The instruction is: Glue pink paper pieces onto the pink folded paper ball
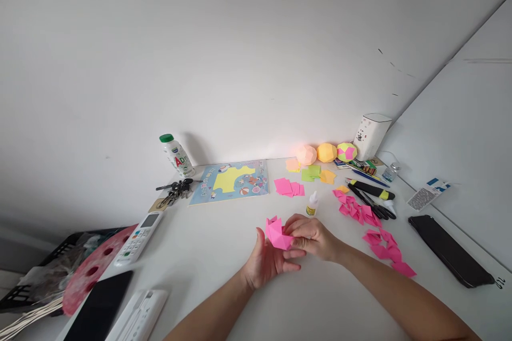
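We pinch the pink paper shape (277,235) in our right hand (318,238), above the white table (208,245). Our left hand (269,266) curves half open beneath; whether it touches the paper, we cannot tell.

"Passages, left side?"

"One, wide. From my distant console I logged bare tabletop (200,245) between the white remote control (139,240) and the left hand (266,265), up to the illustrated sheet (234,181)."

"Centre?"

"Gap between left hand and right hand (322,238): was filled by the pink paper shape (279,235). Small bottle (312,205): stood just beyond the right hand. Wall (256,64): closed the back."

"Right?"

"Pink folded pieces (394,251): obstructed. Narrow lane: I found one between them and the black case (450,250)."
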Demonstrator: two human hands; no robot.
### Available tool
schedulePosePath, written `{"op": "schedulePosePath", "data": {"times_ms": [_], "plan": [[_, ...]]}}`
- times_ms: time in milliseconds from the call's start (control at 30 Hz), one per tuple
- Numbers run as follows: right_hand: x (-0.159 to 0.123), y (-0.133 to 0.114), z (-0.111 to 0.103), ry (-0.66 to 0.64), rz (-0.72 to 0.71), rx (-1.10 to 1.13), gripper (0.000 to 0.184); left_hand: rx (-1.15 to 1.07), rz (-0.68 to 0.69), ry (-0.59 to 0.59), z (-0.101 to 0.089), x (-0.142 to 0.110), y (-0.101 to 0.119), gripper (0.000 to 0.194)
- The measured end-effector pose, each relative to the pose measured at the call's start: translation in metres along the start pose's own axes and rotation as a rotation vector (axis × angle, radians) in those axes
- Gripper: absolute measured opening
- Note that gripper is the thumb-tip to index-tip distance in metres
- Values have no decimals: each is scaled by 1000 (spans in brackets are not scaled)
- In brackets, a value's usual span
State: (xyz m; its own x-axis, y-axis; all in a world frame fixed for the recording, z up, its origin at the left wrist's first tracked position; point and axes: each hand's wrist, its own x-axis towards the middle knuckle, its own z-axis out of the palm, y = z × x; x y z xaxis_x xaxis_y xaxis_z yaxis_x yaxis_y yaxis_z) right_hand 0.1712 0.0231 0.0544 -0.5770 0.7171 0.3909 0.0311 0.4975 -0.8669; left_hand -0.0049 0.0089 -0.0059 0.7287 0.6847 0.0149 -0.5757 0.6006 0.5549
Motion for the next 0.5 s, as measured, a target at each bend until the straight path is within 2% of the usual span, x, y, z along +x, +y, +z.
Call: {"op": "schedulePosePath", "data": {"times_ms": [167,267,400,500], "plan": [[1,2,1,-137,-51,-111,28,11,58,41,3,0,0,81],[1,7,2,-114,-45,-153,24,22,87,81,2,1,-1,81],[0,14,3,-63,-125,-200,29,16,109,91,0,2,-2,76],[0,12,2,-42,-85,-199,31,33,79,69,-1,3,-2,78]]}}
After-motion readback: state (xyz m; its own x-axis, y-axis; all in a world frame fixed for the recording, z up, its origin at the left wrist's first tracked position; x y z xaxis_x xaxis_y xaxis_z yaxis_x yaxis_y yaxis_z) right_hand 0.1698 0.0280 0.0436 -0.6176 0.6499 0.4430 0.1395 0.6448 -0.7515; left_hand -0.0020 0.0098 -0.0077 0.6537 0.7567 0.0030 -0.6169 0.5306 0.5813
